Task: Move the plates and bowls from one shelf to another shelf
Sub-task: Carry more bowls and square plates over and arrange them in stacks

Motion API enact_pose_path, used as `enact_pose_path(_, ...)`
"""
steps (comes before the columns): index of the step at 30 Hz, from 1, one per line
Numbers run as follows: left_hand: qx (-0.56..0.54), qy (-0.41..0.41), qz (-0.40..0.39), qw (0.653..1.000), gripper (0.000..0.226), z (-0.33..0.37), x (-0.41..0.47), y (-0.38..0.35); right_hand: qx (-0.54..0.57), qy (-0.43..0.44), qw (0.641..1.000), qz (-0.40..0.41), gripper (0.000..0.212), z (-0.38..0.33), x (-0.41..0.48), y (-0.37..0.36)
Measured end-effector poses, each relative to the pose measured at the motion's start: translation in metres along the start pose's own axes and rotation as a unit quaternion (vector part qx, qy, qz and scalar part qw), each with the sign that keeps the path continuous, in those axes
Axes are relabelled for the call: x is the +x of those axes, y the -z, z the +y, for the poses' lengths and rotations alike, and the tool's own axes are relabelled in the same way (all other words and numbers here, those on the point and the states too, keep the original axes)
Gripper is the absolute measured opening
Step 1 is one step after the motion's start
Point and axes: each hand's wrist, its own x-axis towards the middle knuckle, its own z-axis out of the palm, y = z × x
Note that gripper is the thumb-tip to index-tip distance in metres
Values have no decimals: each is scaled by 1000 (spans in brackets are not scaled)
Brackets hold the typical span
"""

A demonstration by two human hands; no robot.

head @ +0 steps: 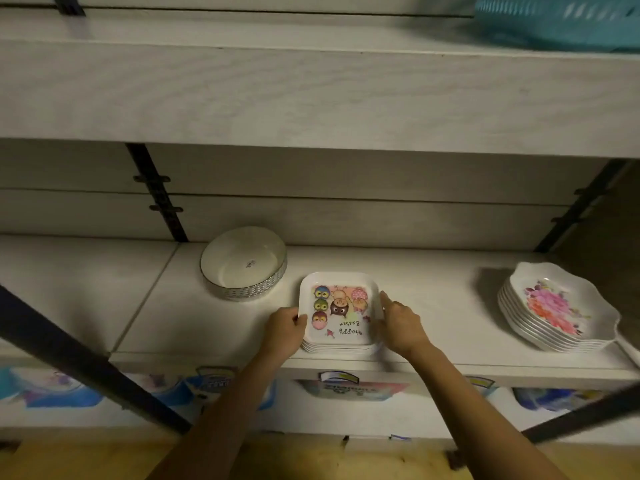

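You are working on the stack of square owl-print plates [337, 311], which is sitting near the front edge of the middle shelf [433, 306]. It lies between the round bowl [242, 263], behind it to the left, and the stack of flowered plates [554, 306], well apart to the right.

Your left hand [285, 327] is gripping the stack's left edge, thumb over the top rim and fingers curling down the side. Your right hand [401, 323] is lying against the right edge with its fingers fairly straight, touching rather than clamping. So you are bracketing the stack, one hand on each side.

These plates are looking thin, stiff and glossy, probably melamine. That would make the stack fairly light, but the upper plates are likely to slide if it tips. I judge you are best off working the fingers of both hands under the bottom plate, pressing the thumbs on the top rim and keeping it level.
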Motion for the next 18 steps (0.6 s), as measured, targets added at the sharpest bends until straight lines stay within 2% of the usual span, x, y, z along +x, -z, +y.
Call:
enact_pose_path(4,-45,-2,-4,999,27,-1,-4,3,18,6,1000,-9,41,4,-1,-3)
enact_pose_path(7,-144,12,47,988,21,-3,-8,18,52,-1,999,-6,49,7,-5,-6)
enact_pose_path(10,-204,10,116,972,21,-12,-10,43,71,4,996,62,51,-1,-8,-5)
enact_pose_path(14,-261,-14,196,945,24,-33,2,86,72,73,984,148,41,-35,2,1)
enact_pose_path(18,-265,-10,223,938,29,-58,26,125,101,105,978,149,39,-84,22,-2)
